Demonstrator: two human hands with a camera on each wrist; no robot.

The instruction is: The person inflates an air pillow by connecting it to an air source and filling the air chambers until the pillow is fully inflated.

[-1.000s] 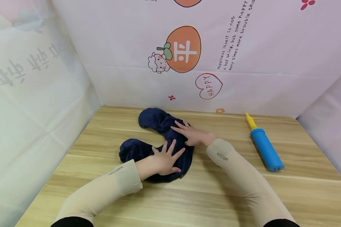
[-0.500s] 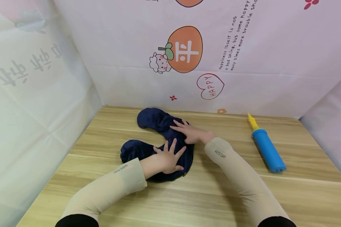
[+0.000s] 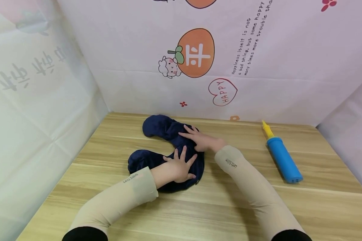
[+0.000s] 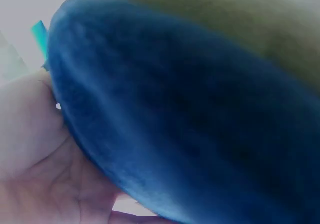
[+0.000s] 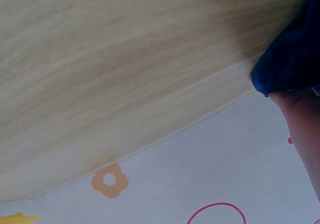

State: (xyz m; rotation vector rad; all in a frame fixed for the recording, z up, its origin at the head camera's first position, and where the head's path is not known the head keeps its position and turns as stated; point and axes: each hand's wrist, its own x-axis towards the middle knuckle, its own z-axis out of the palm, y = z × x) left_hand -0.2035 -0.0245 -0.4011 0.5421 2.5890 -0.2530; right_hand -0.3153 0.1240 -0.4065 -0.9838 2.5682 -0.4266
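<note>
Cushion [image 3: 189,144]: far lobe [image 3: 157,126] slid slightly left; left hand [image 3: 178,169] and right hand [image 3: 203,141] (fingers apart) atop.

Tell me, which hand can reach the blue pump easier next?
Probably the right hand: it lies nearer the blue pump than the left hand. Both rest on the navy pillow; the pump is off to the right.

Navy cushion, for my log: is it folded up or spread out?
Spread out: the navy cushion lies in a U, ends apart, with the left hand and right hand on it.
</note>
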